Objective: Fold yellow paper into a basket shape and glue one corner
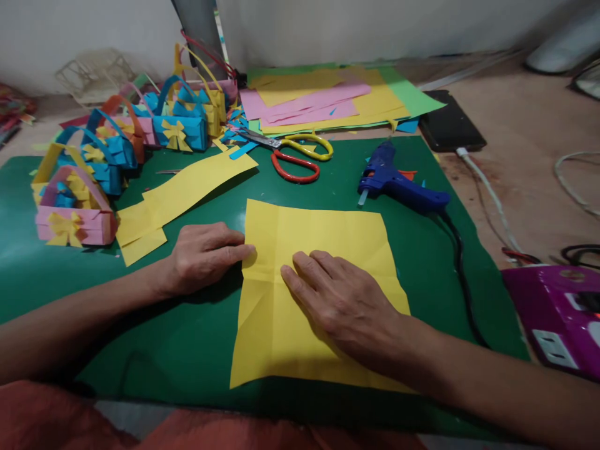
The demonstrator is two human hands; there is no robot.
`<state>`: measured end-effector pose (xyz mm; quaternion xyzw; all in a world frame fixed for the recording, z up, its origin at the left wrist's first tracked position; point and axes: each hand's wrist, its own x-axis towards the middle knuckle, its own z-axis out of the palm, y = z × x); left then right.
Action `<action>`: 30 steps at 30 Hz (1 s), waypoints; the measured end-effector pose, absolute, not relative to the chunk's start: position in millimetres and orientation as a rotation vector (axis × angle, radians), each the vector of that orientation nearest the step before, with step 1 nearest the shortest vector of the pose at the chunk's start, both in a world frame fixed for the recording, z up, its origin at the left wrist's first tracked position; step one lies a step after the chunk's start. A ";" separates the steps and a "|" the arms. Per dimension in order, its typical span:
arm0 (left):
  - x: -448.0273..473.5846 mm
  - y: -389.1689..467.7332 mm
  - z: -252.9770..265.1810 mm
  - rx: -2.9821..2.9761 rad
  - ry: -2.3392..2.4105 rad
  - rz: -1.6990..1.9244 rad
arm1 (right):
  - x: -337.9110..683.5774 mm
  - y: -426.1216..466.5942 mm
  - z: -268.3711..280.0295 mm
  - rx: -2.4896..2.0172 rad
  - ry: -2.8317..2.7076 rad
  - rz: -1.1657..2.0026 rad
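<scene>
A square sheet of yellow paper, marked with crossing fold creases, lies on the green mat in front of me. My left hand is closed at the sheet's left edge, thumb on top and the other fingers curled at or under the rim. Palm down on the middle of the paper rests my right hand, its fingers stretched out and touching the surface. The paper's lower right part is hidden under my right hand and forearm.
Small paper baskets stand at the left. Cut yellow strips, scissors and a blue glue gun lie beyond the sheet. Coloured paper is stacked behind. A phone and a purple power box are at right.
</scene>
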<state>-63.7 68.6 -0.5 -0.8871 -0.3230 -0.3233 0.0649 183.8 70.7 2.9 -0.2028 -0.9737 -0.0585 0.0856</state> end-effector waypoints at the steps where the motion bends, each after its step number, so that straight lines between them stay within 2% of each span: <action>1: -62.0 68.7 -0.2 -2.673 -0.983 -0.986 | 182.9 70.9 3.1 -0.614 -2.896 -0.181; 9: -47.2 66.1 5.1 -2.558 -1.355 -0.969 | 177.0 72.0 0.8 -0.673 -2.845 -0.226; 16: -47.5 65.7 13.6 -2.719 -1.018 -0.790 | 176.2 75.1 -2.0 -0.687 -2.815 -0.189; 21: -47.6 60.6 9.4 -2.649 -0.910 -0.865 | 176.4 75.4 -0.5 -0.703 -2.829 -0.205; 24: -48.0 60.2 3.5 -2.696 -0.802 -0.786 | 176.2 75.5 -0.6 -0.689 -2.832 -0.201; 30: -42.8 64.4 -1.6 -2.811 -0.794 -0.690 | 176.6 76.3 -3.5 -0.638 -2.785 -0.195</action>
